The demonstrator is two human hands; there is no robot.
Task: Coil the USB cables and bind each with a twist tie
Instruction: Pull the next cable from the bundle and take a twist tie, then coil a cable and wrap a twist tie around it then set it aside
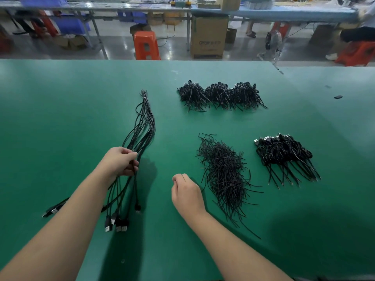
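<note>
Black USB cables, left of the table's middle, are pinched mid-length in my left hand; my right hand, loosely curled and holding nothing, risks snagging neighbouring strands.

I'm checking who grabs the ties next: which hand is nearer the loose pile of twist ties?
Right. The right hand hovers just left of the pile of twist ties; the left hand is farther left, gripping the bundle of USB cables.

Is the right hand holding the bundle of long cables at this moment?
No, the left hand grips the cable bundle; the right hand is apart from it.
</note>
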